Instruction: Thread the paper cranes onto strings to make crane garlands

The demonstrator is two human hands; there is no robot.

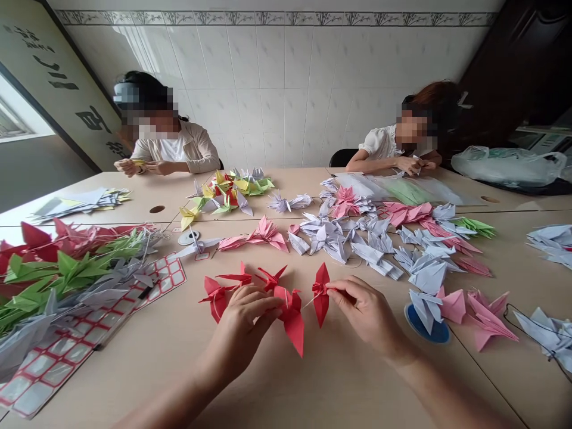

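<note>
Several red paper cranes lie on the table in front of me, joined by a pale string. My left hand point(248, 322) pinches the red crane point(292, 320) near the middle, its long wing pointing toward me. Farther right, another red crane point(321, 301) stands upright on the string, and my right hand point(366, 310) grips its right side between thumb and fingers. The string runs taut between these two cranes. More red cranes point(216, 298) rest just beyond and left of my left hand.
Strings of red, green and white cranes point(67, 268) cover label sheets point(58, 369) on the left. White and pink cranes point(333, 235) spread across the right, near a blue disc point(426, 326). Two people point(172, 149) sit at the far side, hands on folded paper.
</note>
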